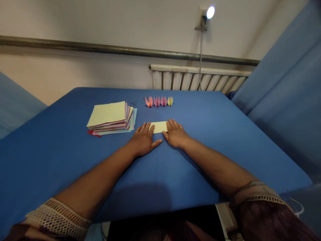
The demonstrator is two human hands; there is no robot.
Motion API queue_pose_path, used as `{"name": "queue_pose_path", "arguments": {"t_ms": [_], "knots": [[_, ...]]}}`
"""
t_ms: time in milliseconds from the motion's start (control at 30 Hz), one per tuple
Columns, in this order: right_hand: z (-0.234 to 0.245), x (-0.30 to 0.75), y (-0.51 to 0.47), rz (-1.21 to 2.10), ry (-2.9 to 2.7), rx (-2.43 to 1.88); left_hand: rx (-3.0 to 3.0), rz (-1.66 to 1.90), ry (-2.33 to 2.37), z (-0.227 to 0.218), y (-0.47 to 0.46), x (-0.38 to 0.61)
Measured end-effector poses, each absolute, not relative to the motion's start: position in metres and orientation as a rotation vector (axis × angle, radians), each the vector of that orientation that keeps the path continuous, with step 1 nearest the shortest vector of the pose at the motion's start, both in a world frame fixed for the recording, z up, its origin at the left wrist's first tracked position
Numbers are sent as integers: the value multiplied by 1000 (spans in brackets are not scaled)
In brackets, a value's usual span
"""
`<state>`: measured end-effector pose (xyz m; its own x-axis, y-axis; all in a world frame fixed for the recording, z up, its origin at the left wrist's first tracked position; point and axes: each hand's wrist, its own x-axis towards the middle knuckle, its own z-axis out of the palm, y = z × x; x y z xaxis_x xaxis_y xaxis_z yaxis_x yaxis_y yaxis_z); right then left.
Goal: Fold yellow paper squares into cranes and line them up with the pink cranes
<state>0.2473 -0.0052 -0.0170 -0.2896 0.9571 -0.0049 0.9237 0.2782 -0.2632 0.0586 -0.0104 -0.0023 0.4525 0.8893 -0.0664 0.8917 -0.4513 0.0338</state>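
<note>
A pale yellow piece of paper, oblong and apparently folded, lies flat on the blue table before me. My left hand rests on its left end, fingers stretched out and the thumb pointing right. On the opposite end lies my right hand, also flat with fingers extended. Both ends of the paper are covered by my fingers. Behind it stands a row of small folded paper figures: an orange one, two pink ones and a yellow one.
To the left sits a thick, uneven stack of coloured paper sheets, yellow on top. A radiator and a metal pipe run along the wall behind the table. A lit plug-in lamp is above. Blue curtains hang at the sides.
</note>
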Motion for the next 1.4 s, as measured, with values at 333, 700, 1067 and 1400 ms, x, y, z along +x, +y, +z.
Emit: {"name": "queue_pose_path", "arguments": {"t_ms": [333,700,1067,1400], "knots": [[-19,248,-7,328,-2332,-1843,2750,-1,1288,-2,-23,73],[-9,243,-31,180,-2507,-1549,2711,-42,1445,12,-36,47],[8,264,-29,133,-2399,-1849,2681,275,1449,7,-14,46],[-19,280,33,312,-2081,-1887,2483,521,1723,-3,13,56]]}}
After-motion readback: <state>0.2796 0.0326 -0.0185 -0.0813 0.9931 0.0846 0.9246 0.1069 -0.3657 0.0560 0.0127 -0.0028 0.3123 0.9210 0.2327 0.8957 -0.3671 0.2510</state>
